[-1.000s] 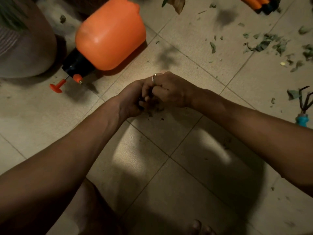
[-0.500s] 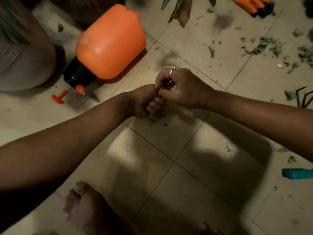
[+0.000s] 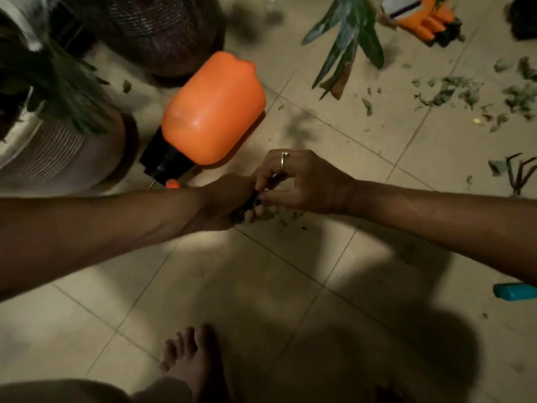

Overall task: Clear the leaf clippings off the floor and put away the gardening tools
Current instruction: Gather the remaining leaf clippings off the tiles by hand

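Note:
My left hand (image 3: pixel 229 203) is curled round a dark clump of leaf clippings (image 3: pixel 247 212) low over the tiled floor. My right hand (image 3: pixel 302 181), with a ring on one finger, meets it and pinches at the same clump with thumb and fingertips. A few small clippings (image 3: pixel 286 218) lie on the tile right under the hands. A larger scatter of leaf clippings (image 3: pixel 465 94) covers the floor at the upper right. An orange pressure sprayer (image 3: pixel 213 112) lies on its side just beyond my left hand.
A hand rake (image 3: pixel 520 173) with dark tines lies at the right edge, with a teal handle (image 3: pixel 514 291) lower down. Orange gloves (image 3: pixel 427 20) sit at the top right. Potted plants (image 3: pixel 55 132) stand at the left, long cut leaves (image 3: pixel 348 45) at the top. My bare foot (image 3: pixel 191 359) is below.
The view has tilted back, so more of the floor, pots and my foot show. Both hands stay together at the clump; the right hand's fingers have spread and pinch at it.

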Demonstrator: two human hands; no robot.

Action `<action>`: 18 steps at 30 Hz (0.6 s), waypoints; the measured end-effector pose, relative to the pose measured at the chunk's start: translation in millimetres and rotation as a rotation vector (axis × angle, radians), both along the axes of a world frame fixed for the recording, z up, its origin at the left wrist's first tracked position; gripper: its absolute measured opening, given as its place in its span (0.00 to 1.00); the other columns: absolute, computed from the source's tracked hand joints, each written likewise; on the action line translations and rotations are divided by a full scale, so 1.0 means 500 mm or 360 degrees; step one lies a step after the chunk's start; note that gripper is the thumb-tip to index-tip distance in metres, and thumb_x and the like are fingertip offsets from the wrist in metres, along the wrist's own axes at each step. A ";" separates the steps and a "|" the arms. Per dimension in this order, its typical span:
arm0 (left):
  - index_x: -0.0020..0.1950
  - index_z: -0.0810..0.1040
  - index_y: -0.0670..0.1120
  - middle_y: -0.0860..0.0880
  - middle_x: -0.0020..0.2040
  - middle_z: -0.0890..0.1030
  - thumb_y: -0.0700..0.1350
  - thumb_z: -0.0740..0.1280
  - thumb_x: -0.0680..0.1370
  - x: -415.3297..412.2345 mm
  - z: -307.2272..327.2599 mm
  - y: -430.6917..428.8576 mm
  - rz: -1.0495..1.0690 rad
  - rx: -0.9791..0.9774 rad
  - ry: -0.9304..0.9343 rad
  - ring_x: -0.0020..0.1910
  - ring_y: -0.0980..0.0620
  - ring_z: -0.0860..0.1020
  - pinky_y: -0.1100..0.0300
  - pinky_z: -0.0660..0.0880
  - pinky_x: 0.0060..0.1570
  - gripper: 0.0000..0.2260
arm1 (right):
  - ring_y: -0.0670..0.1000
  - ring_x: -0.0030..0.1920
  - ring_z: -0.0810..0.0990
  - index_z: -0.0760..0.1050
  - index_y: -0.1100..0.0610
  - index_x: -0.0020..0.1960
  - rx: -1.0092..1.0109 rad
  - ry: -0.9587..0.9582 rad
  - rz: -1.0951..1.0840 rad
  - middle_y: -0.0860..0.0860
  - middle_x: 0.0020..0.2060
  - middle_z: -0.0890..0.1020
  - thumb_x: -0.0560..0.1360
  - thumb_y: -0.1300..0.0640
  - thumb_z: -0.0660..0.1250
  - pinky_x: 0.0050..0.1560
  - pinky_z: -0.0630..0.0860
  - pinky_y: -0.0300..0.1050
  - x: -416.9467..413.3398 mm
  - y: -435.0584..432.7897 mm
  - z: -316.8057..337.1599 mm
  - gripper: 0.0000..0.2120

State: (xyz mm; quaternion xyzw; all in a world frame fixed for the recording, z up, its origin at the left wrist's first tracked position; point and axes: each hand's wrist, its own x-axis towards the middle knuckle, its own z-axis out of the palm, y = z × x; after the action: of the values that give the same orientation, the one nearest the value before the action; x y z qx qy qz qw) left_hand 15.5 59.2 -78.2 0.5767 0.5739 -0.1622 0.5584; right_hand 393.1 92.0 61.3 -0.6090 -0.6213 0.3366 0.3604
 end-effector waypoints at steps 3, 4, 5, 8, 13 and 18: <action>0.59 0.68 0.54 0.46 0.50 0.69 0.59 0.59 0.69 -0.052 -0.014 0.017 0.0082 -0.0058 -0.0032 0.49 0.41 0.69 0.40 0.71 0.51 0.21 | 0.47 0.49 0.82 0.80 0.61 0.49 0.0015 0.0088 -0.0134 0.51 0.47 0.81 0.74 0.62 0.75 0.51 0.81 0.42 -0.010 0.021 -0.026 0.06; 0.59 0.68 0.53 0.46 0.48 0.68 0.58 0.57 0.71 0.015 0.019 0.054 0.0158 -0.0119 -0.0147 0.48 0.40 0.70 0.41 0.71 0.50 0.19 | 0.47 0.48 0.82 0.80 0.61 0.48 0.0006 0.0130 -0.0202 0.51 0.46 0.82 0.74 0.62 0.75 0.50 0.81 0.41 -0.011 0.023 -0.035 0.06; 0.58 0.69 0.50 0.47 0.45 0.66 0.57 0.56 0.74 0.108 0.071 0.122 0.0274 -0.0349 -0.0312 0.44 0.40 0.72 0.45 0.70 0.47 0.17 | 0.48 0.48 0.82 0.80 0.61 0.48 -0.0005 0.0155 -0.0263 0.52 0.45 0.82 0.74 0.62 0.74 0.50 0.80 0.41 -0.014 0.024 -0.044 0.05; 0.42 0.68 0.48 0.50 0.35 0.61 0.63 0.54 0.84 0.425 0.217 0.349 0.0172 -0.0458 -0.0446 0.28 0.53 0.62 0.63 0.58 0.29 0.21 | 0.47 0.47 0.81 0.80 0.61 0.51 -0.0120 0.0111 -0.0347 0.51 0.47 0.81 0.76 0.61 0.72 0.48 0.80 0.41 -0.030 0.021 -0.080 0.05; 0.36 0.63 0.51 0.53 0.29 0.61 0.66 0.54 0.83 0.413 0.183 0.358 0.0266 -0.0550 -0.0435 0.23 0.55 0.58 0.66 0.54 0.23 0.24 | 0.53 0.64 0.72 0.74 0.52 0.71 -0.0565 -0.0550 -0.0450 0.52 0.66 0.74 0.73 0.45 0.72 0.60 0.77 0.51 -0.071 -0.009 -0.139 0.29; 0.36 0.63 0.52 0.53 0.30 0.60 0.68 0.55 0.81 0.374 0.180 0.384 0.0396 -0.0624 -0.0310 0.25 0.55 0.57 0.65 0.52 0.24 0.24 | 0.60 0.71 0.66 0.64 0.50 0.77 -0.0694 -0.1070 -0.0494 0.58 0.74 0.66 0.70 0.33 0.69 0.65 0.70 0.55 -0.141 -0.038 -0.181 0.41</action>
State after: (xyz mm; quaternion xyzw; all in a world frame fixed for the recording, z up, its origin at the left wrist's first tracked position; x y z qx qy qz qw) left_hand 202.3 251.4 11.9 0.3953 0.5416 -0.1442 0.7278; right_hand 322.7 72.8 -29.2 -0.8330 -0.5194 0.1846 0.0473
